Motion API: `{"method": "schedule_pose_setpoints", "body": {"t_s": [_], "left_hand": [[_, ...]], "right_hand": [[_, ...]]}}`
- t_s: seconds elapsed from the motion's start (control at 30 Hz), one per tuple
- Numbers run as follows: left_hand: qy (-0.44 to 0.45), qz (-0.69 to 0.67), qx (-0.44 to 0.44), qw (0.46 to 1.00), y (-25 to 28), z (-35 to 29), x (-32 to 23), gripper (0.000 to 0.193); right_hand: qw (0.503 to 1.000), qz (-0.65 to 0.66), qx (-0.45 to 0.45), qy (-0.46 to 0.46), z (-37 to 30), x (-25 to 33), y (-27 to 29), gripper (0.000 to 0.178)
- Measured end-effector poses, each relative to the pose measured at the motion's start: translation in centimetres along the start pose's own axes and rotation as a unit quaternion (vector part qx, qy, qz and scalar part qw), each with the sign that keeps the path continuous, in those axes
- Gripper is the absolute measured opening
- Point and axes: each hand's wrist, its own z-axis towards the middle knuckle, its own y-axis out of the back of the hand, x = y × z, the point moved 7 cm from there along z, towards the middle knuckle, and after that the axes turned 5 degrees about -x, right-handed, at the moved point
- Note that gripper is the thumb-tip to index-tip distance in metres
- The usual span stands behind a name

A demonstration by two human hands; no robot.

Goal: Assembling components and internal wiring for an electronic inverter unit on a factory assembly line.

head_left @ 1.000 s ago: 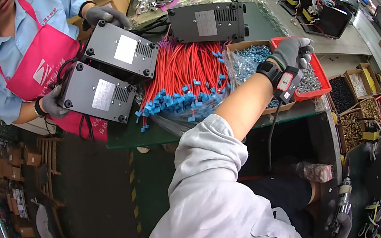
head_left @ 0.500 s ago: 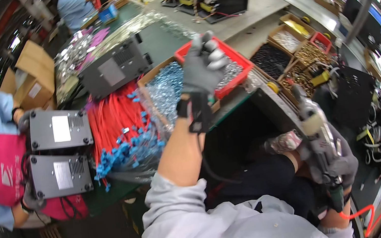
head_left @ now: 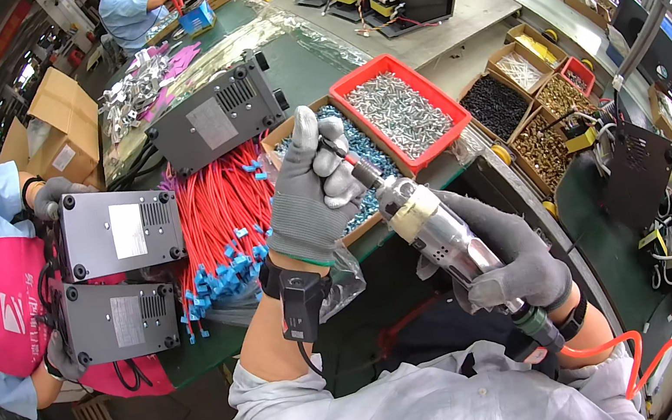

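My right hand, in a grey glove, grips a silver air screwdriver with an orange coiled hose at its rear. The tool points up and left. Its dark bit reaches the curled fingers of my left hand, also gloved in grey. Those fingers are closed with the thumb raised; whatever they pinch at the bit's tip is too small to make out. Just beyond lies a red tray of silver screws. Behind my left hand, a cardboard box holds blue-tinted screws.
Red cables with blue connectors lie left of my hand, beside a grey metal case. A co-worker's gloved hands hold two more cases at far left. Boxes of black screws and brass-coloured parts stand to the right.
My left hand has left the silver screw tray and moved down and left. My right hand has raised the screwdriver from the lower right, bringing its bit to my left fingers.
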Motion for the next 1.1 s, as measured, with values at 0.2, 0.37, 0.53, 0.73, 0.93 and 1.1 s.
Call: {"method": "schedule_pose_setpoints", "body": {"t_s": [0.2,0.37,0.53,0.73,0.93,1.1], "left_hand": [[-0.030,0.042,-0.072,0.996,1.7,-0.8,-1.8,0.036],[-0.060,0.079,-0.126,0.987,2.6,-1.4,-2.9,0.032],[-0.106,0.028,-0.219,0.969,4.2,-2.8,-4.8,0.032],[-0.225,0.649,-0.288,0.668,5.3,-4.5,-15.1,0.027],[-0.004,0.931,-0.163,0.328,11.5,2.1,-16.8,0.035],[-0.087,0.888,-0.252,0.375,9.1,6.0,-14.9,0.041]], "right_hand": [[0.998,-0.041,-0.022,-0.034,1.3,0.1,-1.6,0.092],[0.940,-0.338,-0.047,0.019,2.5,2.3,-2.9,0.086],[0.997,-0.033,0.000,-0.076,5.5,-0.1,-2.7,0.088],[0.991,-0.104,-0.078,0.015,8.1,0.7,-0.7,0.089],[0.987,-0.128,-0.096,-0.012,10.5,0.6,-0.8,0.084],[0.972,-0.219,-0.081,-0.013,12.2,1.0,-0.8,0.078]]}}
